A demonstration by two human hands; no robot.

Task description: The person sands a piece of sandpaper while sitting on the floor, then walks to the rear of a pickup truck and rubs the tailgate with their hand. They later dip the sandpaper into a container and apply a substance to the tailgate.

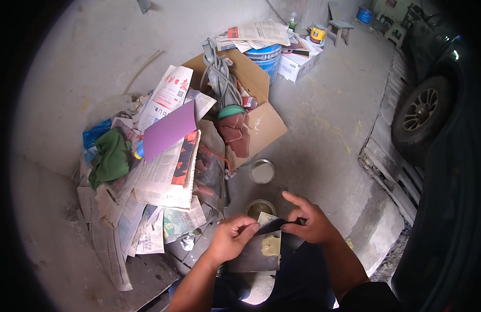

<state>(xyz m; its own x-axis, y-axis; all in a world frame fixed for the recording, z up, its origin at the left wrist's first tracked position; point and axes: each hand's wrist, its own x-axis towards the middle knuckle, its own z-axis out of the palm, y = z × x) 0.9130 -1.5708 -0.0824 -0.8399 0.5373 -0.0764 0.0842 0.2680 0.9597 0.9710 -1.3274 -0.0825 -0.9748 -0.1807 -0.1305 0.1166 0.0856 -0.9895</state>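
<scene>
My left hand [231, 238] is closed, its thumb and fingers pinching the left end of a thin flat blade, like a putty scraper [270, 223], dark with a pale smear at one corner. At its other end, the thumb and bent finger of my right hand [309, 221] pinch the dark edge, while the index finger points up and away. Below both hands a grey flat board [245, 260] lies over my lap. A lump of yellowish-green putty [271, 246] is spread on its right side. Just beyond the blade stands a round open can [260, 206], partly hidden.
A round metal lid [262, 171] lies on the floor ahead. To the left are piled newspapers [162, 179], a purple sheet [170, 130] and a green cloth [110, 156]. Beyond is an open cardboard box [264, 130] with cables. A car wheel [419, 112] stands at right.
</scene>
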